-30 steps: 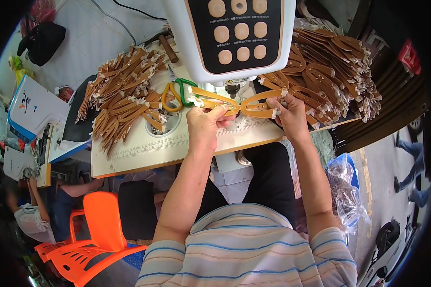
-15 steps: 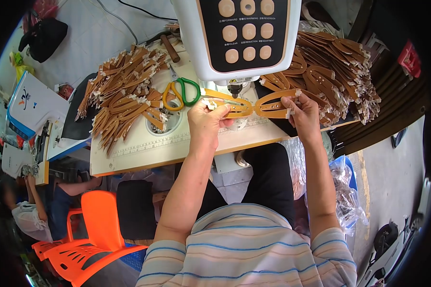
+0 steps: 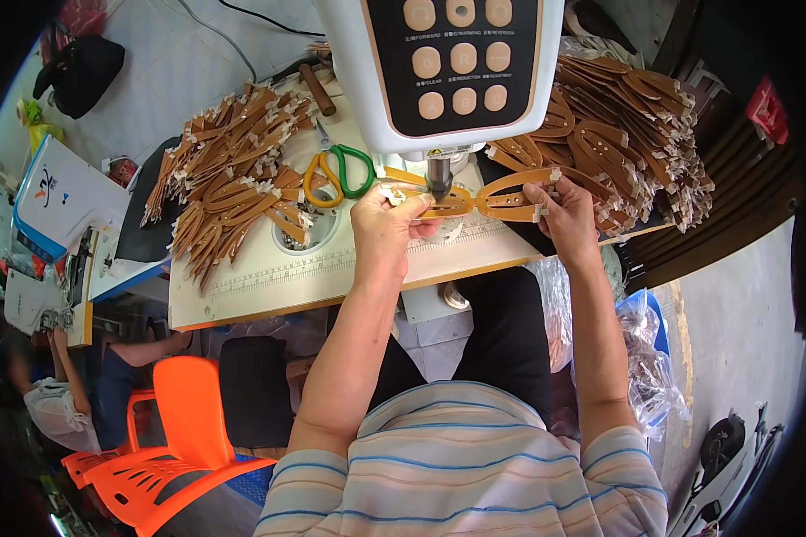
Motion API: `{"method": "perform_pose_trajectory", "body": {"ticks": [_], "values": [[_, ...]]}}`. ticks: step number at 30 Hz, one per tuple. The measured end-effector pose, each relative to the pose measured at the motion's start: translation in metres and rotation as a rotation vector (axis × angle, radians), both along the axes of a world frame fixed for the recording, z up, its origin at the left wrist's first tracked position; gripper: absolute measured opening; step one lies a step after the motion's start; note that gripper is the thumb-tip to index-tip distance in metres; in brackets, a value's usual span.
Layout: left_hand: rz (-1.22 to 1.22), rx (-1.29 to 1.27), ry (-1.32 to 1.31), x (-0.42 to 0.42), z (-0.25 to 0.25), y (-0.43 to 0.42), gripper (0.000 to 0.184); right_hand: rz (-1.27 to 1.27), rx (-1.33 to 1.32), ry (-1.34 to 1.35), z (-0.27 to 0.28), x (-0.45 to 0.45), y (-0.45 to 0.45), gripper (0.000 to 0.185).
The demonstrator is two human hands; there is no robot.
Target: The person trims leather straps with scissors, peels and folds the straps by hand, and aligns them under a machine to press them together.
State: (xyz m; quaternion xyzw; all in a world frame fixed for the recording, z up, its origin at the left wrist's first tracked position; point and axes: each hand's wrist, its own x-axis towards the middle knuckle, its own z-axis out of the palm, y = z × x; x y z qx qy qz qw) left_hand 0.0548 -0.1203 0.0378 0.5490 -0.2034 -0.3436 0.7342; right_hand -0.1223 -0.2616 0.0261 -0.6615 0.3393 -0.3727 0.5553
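Both hands hold a brown leather-like strap piece [image 3: 509,215] with two long loops meeting in the middle, small metal studs along it and whitish tape bits at its ends. My left hand [image 3: 385,222] pinches the left loop, fingertips close to the machine's dark punch [image 3: 439,177], which is down at that loop. With thumb and fingers, my right hand [image 3: 571,217] grips the far end of the right loop. Above hangs the white machine head [image 3: 457,130] with its button panel. The exact contact under the punch is partly hidden by my left fingers.
Piles of similar strap pieces lie left [image 3: 242,161] and right [image 3: 618,134]. Green-and-yellow-handled scissors [image 3: 358,176], a wooden handle [image 3: 317,91] and a round dish [image 3: 331,234] of small metal parts are on the worktable [image 3: 233,306]. An orange chair [image 3: 185,403] and another person [image 3: 58,412] are at left.
The machine's punch has come down from above onto the left loop. Both hands stay in nearly the same place, still holding the strap piece.
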Motion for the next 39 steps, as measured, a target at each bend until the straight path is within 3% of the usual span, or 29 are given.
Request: {"method": "perform_pose_trajectory", "body": {"ticks": [10, 18, 26, 31, 34, 39], "values": [[-0.039, -0.117, 0.031, -0.001, -0.002, 0.003, 0.013, 0.016, 0.057, -0.100, 0.013, -0.008, 0.001, 0.016], [-0.048, 0.009, -0.063, -0.003, 0.005, -0.001, 0.011, -0.008, 0.015, 0.056, 0.006, -0.011, -0.003, 0.017], [-0.063, 0.031, -0.066, -0.002, 0.005, 0.002, 0.011, -0.029, 0.040, 0.003, 0.008, -0.012, 0.002, 0.015], [-0.111, -0.088, -0.027, -0.003, -0.003, 0.019, 0.022, -0.005, -0.021, -0.070, 0.017, -0.027, 0.021, 0.015], [-0.159, -0.211, 0.033, -0.011, -0.012, 0.036, 0.025, 0.150, -0.128, -0.077, 0.019, -0.042, 0.040, 0.012], [-0.274, -0.205, 0.068, -0.029, -0.005, 0.037, 0.028, -0.029, -0.150, 0.023, 0.040, -0.073, 0.046, 0.008]]}}
